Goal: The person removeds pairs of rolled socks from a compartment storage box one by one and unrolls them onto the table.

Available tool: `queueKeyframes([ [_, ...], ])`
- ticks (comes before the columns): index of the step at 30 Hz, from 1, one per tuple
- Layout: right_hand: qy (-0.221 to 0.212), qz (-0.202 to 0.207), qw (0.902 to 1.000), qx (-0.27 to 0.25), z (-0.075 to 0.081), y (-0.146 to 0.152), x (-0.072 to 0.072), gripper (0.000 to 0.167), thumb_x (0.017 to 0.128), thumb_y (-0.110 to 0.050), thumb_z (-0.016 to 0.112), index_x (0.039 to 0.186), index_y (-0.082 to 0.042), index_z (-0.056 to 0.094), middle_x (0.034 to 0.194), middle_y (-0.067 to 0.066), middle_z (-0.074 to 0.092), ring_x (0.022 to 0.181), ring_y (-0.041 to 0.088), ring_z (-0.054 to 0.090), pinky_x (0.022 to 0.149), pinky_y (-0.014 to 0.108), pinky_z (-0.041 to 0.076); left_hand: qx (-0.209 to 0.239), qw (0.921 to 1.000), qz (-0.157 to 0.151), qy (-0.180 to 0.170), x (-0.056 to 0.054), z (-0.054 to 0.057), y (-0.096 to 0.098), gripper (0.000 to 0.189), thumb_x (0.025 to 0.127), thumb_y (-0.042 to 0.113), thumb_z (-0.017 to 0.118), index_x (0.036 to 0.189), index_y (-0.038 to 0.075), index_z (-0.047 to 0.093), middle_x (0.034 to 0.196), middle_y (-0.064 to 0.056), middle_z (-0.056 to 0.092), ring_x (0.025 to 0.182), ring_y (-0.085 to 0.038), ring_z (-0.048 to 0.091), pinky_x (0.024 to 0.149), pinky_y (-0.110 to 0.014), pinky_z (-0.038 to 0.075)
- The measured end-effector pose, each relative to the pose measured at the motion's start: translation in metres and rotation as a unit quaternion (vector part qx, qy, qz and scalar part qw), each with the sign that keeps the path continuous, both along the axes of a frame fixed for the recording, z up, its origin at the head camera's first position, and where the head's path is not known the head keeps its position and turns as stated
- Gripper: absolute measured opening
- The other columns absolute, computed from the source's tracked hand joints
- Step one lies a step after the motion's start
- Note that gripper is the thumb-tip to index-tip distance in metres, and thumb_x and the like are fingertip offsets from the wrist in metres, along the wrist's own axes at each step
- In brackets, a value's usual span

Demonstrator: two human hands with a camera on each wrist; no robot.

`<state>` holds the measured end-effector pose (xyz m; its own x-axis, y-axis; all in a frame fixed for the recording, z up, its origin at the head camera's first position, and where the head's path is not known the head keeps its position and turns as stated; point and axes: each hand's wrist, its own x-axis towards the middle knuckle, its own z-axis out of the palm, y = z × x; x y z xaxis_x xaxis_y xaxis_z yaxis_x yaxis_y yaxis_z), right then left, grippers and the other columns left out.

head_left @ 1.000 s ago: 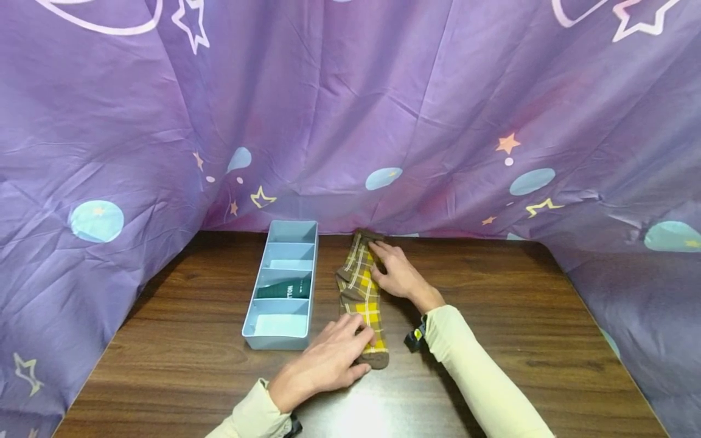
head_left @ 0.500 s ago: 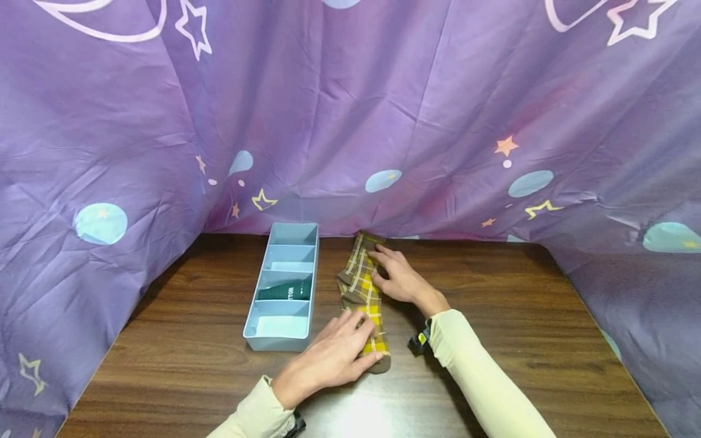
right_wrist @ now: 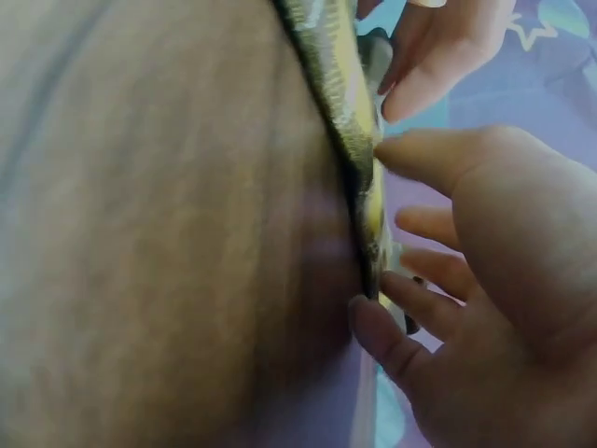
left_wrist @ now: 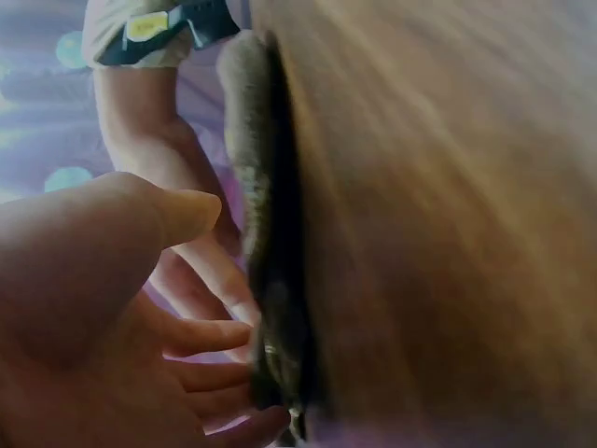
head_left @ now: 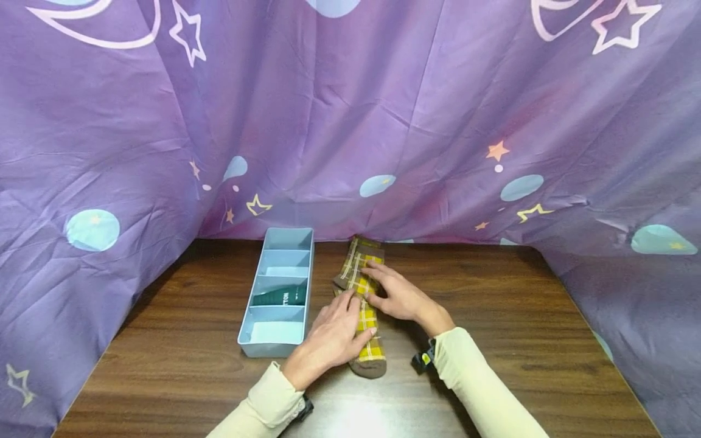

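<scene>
Brown and yellow plaid socks [head_left: 369,367] lie lengthwise on the table, seemingly one over the other, with the toe end toward me and the cuffs at the back. My left hand [head_left: 335,331] rests over their middle from the left, fingers extended and thumb spread. From the right, my right hand [head_left: 402,295] touches the upper part with loosely straight fingers. In the left wrist view the socks [left_wrist: 247,121] appear edge-on beside the fingertips. The right wrist view shows the sock edge [right_wrist: 326,75] close to the right fingertips. Both hands cover parts of the fabric.
Left of the socks stands a light blue divided box [head_left: 276,333]. One middle compartment holds a dark green folded fabric item [head_left: 274,297] with white lettering. A purple patterned curtain [head_left: 350,121] hangs behind and beside the wooden table [head_left: 482,304].
My left hand has slid forward along the socks, uncovering the toe end. My right hand has come slightly nearer, and the upper cuff now sits lower, showing plaid fabric beyond it.
</scene>
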<state>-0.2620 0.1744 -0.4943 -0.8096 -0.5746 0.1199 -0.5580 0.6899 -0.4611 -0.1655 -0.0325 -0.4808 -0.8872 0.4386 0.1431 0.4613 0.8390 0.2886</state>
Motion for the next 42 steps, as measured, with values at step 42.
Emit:
queueKeyframes([
  [42, -0.039, -0.076, 0.9912, 0.101, 0.007, 0.022, 0.005, 0.093, 0.096, -0.062, 0.074, 0.166, -0.010, 0.042, 0.174, 0.018, 0.038, 0.161, 0.040, 0.037, 0.121, 0.067, 0.040, -0.048, 0.9929, 0.034, -0.104, 0.001, 0.000, -0.007, 0.065, 0.109, 0.020, 0.054, 0.167, 0.002, 0.032, 0.174, -0.022, 0.036, 0.162, -0.034, 0.037, 0.125, -0.052, 0.040],
])
